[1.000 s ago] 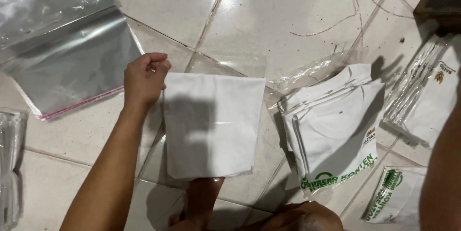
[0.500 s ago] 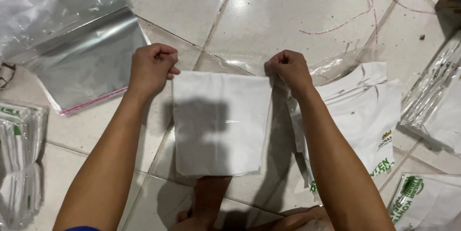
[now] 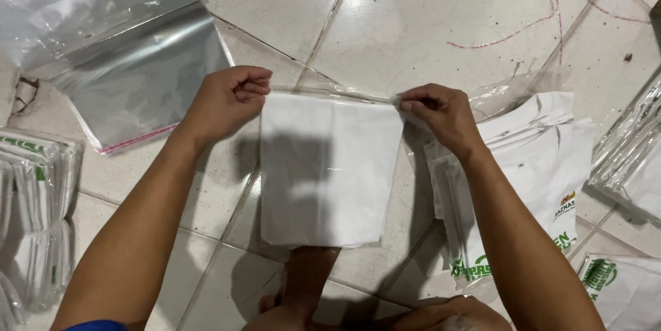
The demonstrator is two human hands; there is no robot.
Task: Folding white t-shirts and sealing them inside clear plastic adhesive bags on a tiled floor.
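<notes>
Two hands: both were at the top edge of a folded white cloth garment (image 3: 329, 169) sheathed in a clear plastic sleeve (image 3: 330, 95).
Left hand (image 3: 227, 100): curled closed, its fingers pinched on the upper left corner of the sleeve.
Right hand (image 3: 441, 114): curled closed likewise, thumb and fingertips pinched on the upper right corner of the sleeve.
Garment position: it lay flat on the pale glossy tiled floor (image 3: 427, 21), directly between the two forearms, its top edge stretched level between the hands and its lower edge near the person's foot (image 3: 303, 283).
Sleeve flap: a thin strip of clear film ran along the top edge from one hand to the other; whether it was sealed could not be told.
Left of the garment: a flat empty clear plastic bag with a red strip along one edge (image 3: 141, 80) lay just beyond the left hand, apart from the garment.
Far left: a stack of bagged white garments with green print (image 3: 31, 214) sat at the frame edge.
Right of the garment: a pile of unbagged folded white shirts with green print (image 3: 530, 166) lay under and beside the right forearm.
Far right: more clear-wrapped packets (image 3: 630, 159) rested near the frame edge.
Floor marks: thin pink scribbled lines (image 3: 523, 28) crossed the tiles above the right hand.
</notes>
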